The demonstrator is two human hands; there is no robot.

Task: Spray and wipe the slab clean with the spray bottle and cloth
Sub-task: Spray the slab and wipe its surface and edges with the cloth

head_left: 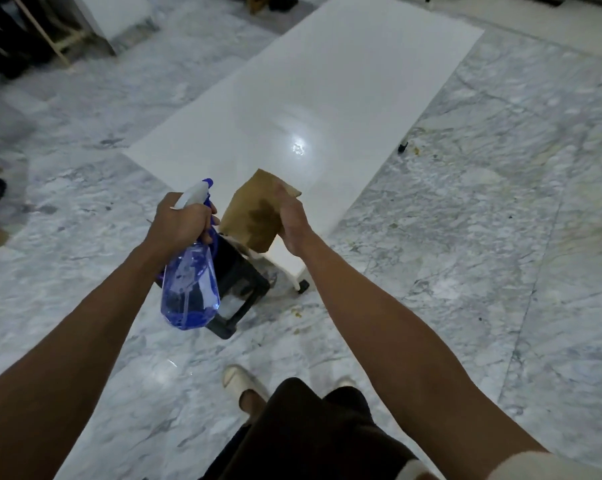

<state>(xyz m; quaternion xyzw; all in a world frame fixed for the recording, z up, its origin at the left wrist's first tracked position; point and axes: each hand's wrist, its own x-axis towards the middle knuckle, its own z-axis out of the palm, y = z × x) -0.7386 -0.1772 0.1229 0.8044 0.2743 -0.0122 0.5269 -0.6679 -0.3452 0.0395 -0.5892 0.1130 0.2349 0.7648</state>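
A long white slab (313, 98) lies raised above the floor and stretches away from me, with a wet shiny patch near its near end. My left hand (180, 221) grips the neck of a blue spray bottle (190, 289), whose white nozzle points toward the slab. My right hand (292, 220) holds a brown cloth (254, 213) with a dark damp spot, hanging just in front of the slab's near edge. Both hands are held in the air, short of the slab.
A black stand (238, 289) and a white support leg (292, 268) sit under the slab's near end. Grey marble floor (465, 220) surrounds it, with crumbs and a small black piece (402, 147) at the right. My shoes (238, 379) are below. Furniture stands at the far left.
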